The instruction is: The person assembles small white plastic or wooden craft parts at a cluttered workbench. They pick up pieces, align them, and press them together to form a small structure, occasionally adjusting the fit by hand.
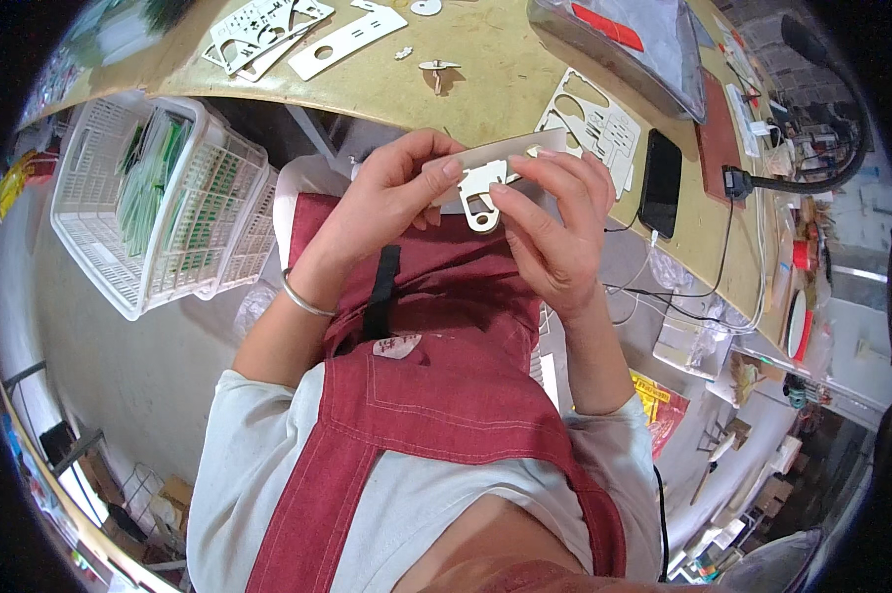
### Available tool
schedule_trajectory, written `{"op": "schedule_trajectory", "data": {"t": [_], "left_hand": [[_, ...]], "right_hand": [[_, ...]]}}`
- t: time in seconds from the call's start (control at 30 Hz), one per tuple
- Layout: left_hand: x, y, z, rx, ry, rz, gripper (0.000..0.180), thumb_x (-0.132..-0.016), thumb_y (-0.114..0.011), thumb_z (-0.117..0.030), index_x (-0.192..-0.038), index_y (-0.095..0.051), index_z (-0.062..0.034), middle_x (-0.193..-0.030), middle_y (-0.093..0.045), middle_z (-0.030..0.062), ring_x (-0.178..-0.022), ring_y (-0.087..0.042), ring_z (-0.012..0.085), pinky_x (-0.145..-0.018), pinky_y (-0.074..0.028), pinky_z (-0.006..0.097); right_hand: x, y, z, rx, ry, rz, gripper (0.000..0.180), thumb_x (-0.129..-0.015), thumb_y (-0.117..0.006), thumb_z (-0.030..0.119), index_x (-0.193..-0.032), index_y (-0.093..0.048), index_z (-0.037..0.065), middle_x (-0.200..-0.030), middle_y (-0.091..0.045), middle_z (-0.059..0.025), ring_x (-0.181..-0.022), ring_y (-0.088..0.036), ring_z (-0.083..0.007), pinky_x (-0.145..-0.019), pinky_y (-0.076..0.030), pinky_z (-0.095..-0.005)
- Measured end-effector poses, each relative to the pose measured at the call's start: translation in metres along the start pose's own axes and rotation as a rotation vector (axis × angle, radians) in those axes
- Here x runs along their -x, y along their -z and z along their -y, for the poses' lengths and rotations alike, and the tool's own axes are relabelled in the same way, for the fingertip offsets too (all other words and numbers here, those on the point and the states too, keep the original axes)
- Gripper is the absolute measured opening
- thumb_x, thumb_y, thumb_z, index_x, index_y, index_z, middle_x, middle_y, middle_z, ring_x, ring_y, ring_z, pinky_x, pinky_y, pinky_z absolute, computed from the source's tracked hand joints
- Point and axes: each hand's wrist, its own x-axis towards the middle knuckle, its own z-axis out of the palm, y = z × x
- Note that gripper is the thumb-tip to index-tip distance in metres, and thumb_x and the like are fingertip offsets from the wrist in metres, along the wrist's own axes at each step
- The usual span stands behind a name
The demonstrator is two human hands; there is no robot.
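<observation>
My left hand [404,183] is closed on the left end of a partly assembled flat-piece model [481,190], its thumb pressing on top. The model is made of thin cream pieces: a long plain strip and a smaller shaped plate with a slot and a round hole at its lower end. My right hand [562,212] is closed on the right side, thumb and fingers pinching near a small tab. Both hands hold it over my lap, at the table's near edge. Some fingertips are hidden behind the strip.
Cut-out sheets [268,32] and a pale panel [347,44] lie on the table [485,94], with a small pieced-together part [439,71]. To the right are another cut-out sheet [604,124], a phone [660,183] on a cable, a bin [634,59] and a lamp arm [811,185]. White baskets [154,208] stand left.
</observation>
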Motion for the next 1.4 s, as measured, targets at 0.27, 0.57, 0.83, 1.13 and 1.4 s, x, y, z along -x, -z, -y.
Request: {"op": "schedule_trajectory", "data": {"t": [0.27, 0.57, 0.83, 1.13, 1.4], "left_hand": [[0.01, -0.031, 0.012, 0.178, -0.056, -0.183, 0.029, -0.112, -0.066, -0.028, -0.124, -0.064, -0.0008, -0.097, -0.069, 0.0007, -0.071, -0.061, 0.0037, -0.062, -0.052, 0.02], [0.011, -0.042, 0.025, 0.115, -0.209, -0.334, 0.025, -0.113, -0.065, -0.02, -0.126, -0.062, 0.0013, -0.103, -0.07, 0.002, -0.087, -0.065, 0.0055, -0.067, -0.055, 0.022], [0.014, -0.043, 0.032, 0.061, -0.317, -0.274, 0.026, -0.116, -0.057, -0.017, -0.132, -0.061, 0.0021, -0.119, -0.071, 0.0053, -0.101, -0.065, 0.0073, -0.083, -0.056, 0.024], [0.017, -0.041, 0.036, -0.142, -0.39, -0.262, 0.031, -0.117, -0.053, -0.014, -0.141, -0.058, 0.0047, -0.127, -0.068, 0.0081, -0.113, -0.063, 0.0121, -0.099, -0.053, 0.029], [0.017, -0.042, 0.039, -0.103, -0.397, -0.255, 0.033, -0.118, -0.053, -0.015, -0.144, -0.056, 0.0041, -0.126, -0.066, 0.0054, -0.109, -0.06, 0.0099, -0.097, -0.051, 0.026]], "right_hand": [[0.006, -0.017, 0.008, 0.087, -0.142, -0.115, 0.055, -0.072, -0.084, 0.007, -0.126, -0.079, 0.014, -0.131, -0.069, -0.0112, -0.119, -0.063, -0.0335, -0.106, -0.043, -0.0486], [0.009, -0.031, 0.021, -0.054, -0.244, -0.131, 0.054, -0.085, -0.088, 0.017, -0.133, -0.07, 0.001, -0.129, -0.069, -0.0167, -0.115, -0.064, -0.0367, -0.101, -0.048, -0.0467], [0.017, -0.036, 0.017, -0.067, -0.266, -0.162, 0.054, -0.087, -0.087, 0.018, -0.135, -0.069, 0.0, -0.129, -0.069, -0.0169, -0.116, -0.064, -0.0379, -0.102, -0.048, -0.0481], [0.022, -0.036, 0.018, -0.099, -0.273, -0.161, 0.054, -0.088, -0.087, 0.017, -0.136, -0.069, 0.0, -0.131, -0.069, -0.0175, -0.118, -0.064, -0.0383, -0.104, -0.049, -0.0483], [0.021, -0.036, 0.02, -0.149, -0.283, -0.176, 0.054, -0.087, -0.088, 0.015, -0.135, -0.07, -0.001, -0.132, -0.07, -0.0171, -0.118, -0.064, -0.0372, -0.104, -0.05, -0.0471]]}}
